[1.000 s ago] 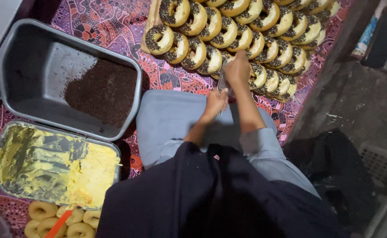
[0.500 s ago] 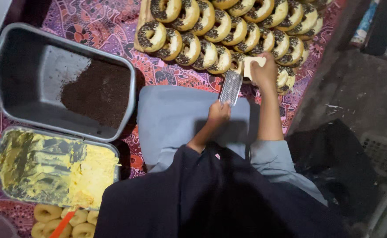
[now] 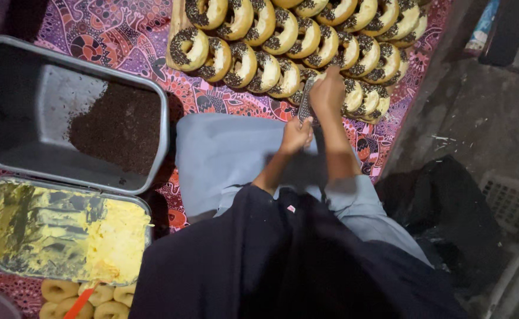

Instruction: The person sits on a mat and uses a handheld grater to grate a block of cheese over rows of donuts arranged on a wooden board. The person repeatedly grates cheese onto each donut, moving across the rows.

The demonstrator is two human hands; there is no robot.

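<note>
Grater [image 3: 305, 106] sits between left hand [image 3: 295, 135] and right hand [image 3: 328, 93].

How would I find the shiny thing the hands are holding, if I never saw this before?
Look at the big rows of sprinkle-topped doughnuts at the top. At their lower edge, the right hand and left hand meet around a small metal grater. It is the only flat, grey, shiny thing among round doughnuts.
</note>
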